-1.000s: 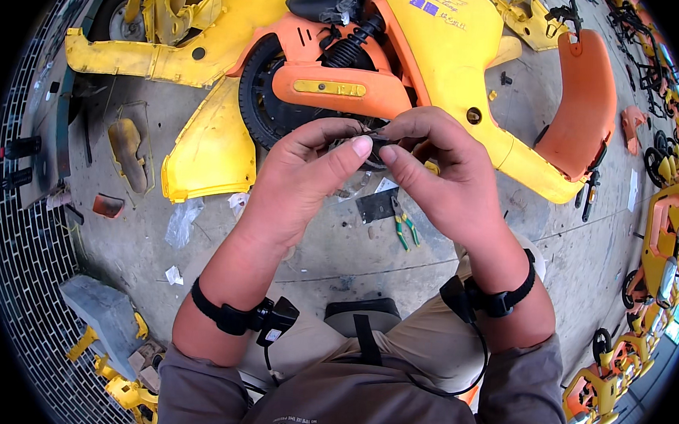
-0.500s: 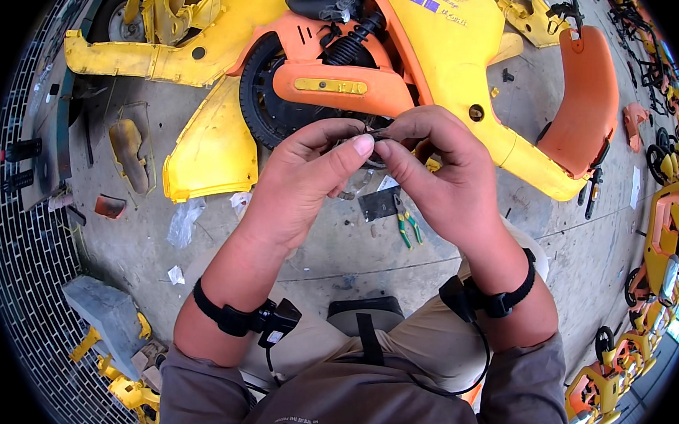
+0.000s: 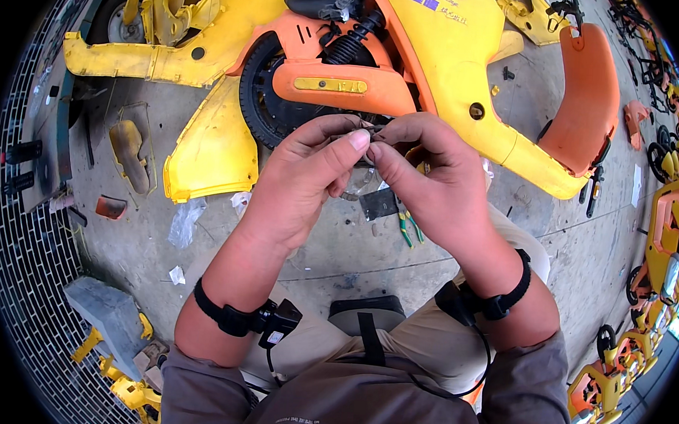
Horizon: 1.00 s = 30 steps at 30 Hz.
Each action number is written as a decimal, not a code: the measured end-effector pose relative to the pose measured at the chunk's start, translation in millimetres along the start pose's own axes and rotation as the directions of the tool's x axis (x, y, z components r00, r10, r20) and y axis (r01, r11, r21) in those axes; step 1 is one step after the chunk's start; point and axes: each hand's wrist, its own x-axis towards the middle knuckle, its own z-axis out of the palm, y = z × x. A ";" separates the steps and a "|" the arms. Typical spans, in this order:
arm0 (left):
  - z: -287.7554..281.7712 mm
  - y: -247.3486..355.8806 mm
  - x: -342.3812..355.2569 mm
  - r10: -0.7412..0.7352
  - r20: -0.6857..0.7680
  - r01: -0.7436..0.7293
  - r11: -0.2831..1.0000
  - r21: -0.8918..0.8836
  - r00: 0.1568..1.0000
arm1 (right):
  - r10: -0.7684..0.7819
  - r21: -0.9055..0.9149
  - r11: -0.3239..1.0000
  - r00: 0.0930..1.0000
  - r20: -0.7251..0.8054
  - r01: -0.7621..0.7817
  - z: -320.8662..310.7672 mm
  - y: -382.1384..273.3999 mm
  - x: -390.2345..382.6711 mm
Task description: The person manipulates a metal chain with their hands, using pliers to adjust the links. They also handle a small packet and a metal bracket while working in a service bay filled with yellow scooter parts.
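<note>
My left hand (image 3: 299, 175) and my right hand (image 3: 437, 182) meet in front of me, thumbs and forefingers pinched. Between the fingertips is a small dark piece (image 3: 371, 128), thin like a wire end; its kind is too small and hidden to make out. Just beyond my fingers lies a yellow and orange scooter (image 3: 440, 48), with its black-tyred wheel (image 3: 255, 92) and orange side cover (image 3: 346, 88) on view. On the floor below my right thumb rest pliers with green handles (image 3: 408, 229), partly hidden by that hand, beside a flat black piece (image 3: 378, 204).
A loose yellow panel (image 3: 212, 148) leans near the wheel. An orange curved part (image 3: 589, 102) stands at the far right. Clear plastic film (image 3: 187, 223) and a grey block (image 3: 106, 315) are to the left. More yellow scooters (image 3: 664, 237) line the right side.
My right hand has shifted slightly left and down, its thumb now closer to the left thumb. It covers more of the pliers. Both hands keep their pinch.
</note>
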 end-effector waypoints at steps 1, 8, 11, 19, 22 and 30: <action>-0.1 -0.1 0.2 -0.001 0.004 0.001 1.000 -0.003 1.000 | 0.002 0.010 1.000 1.000 -0.005 -0.002 1.0 0.8 -0.5; 1.3 1.6 0.2 -0.015 0.010 0.015 0.999 -0.028 1.000 | 0.016 0.021 1.000 1.000 0.003 -0.016 3.7 2.0 -3.0; 0.7 0.2 1.0 -0.012 0.017 0.013 0.999 -0.043 1.000 | 0.023 0.036 0.999 1.000 0.008 -0.023 4.9 0.6 -3.8; 1.0 0.8 0.8 -0.035 0.021 0.036 0.997 -0.067 0.999 | 0.126 0.220 0.966 0.990 0.064 -0.137 7.9 4.4 -5.7; 2.1 1.0 0.8 -0.042 0.020 0.044 0.997 -0.067 0.999 | 0.156 0.317 0.932 0.983 0.093 -0.178 8.2 5.0 -6.0; 2.4 0.6 1.1 -0.069 0.000 0.069 0.996 -0.062 0.998 | 0.185 0.326 0.914 0.964 0.192 -0.241 7.2 -0.5 -5.2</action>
